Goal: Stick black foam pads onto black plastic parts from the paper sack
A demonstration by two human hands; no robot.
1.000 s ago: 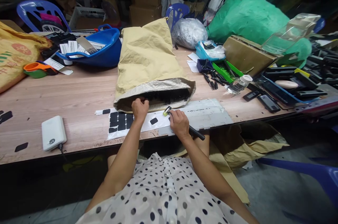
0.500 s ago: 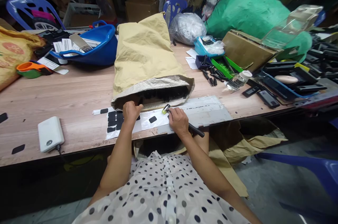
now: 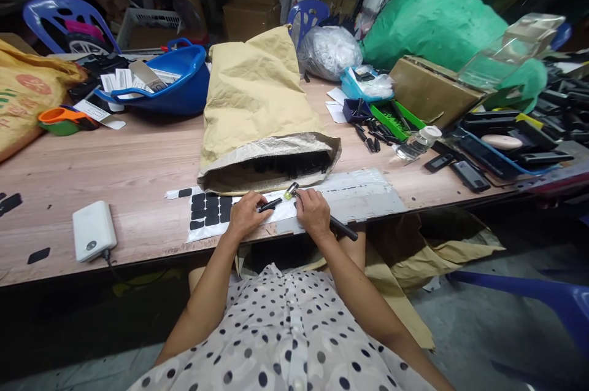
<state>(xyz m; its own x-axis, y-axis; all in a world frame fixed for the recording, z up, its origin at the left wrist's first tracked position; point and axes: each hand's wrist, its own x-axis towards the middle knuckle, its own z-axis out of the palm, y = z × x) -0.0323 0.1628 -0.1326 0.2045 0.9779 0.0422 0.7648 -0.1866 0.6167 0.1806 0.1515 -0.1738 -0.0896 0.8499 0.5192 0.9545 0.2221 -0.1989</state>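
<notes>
In my left hand (image 3: 246, 214) is a slim black plastic part (image 3: 270, 205), pinched with its tip pointing right. My right hand (image 3: 313, 212) is closed around a small hammer (image 3: 291, 191). Its head shows metal and yellow-green on the left, and the black handle sticks out below to the right. Both hands are over a pale board (image 3: 368, 191) at the table's front edge. Left of my left hand, black rounded stickers (image 3: 211, 210) lie in rows on a white sheet. Just behind the hands lies a tan paper sack (image 3: 253, 90), its mouth facing me, with dark pieces inside.
A white power bank (image 3: 94, 231) with a cable lies at left. Behind it are a blue basin (image 3: 161, 93) and a yellow sack (image 3: 27, 96). On the right stand a green tray (image 3: 389, 120), a clear bottle (image 3: 418, 143) and black devices (image 3: 470, 175).
My left hand has come away from the sack's mouth, down and to the right, now with the black part in it. The right hand stays almost in place with the hammer.
</notes>
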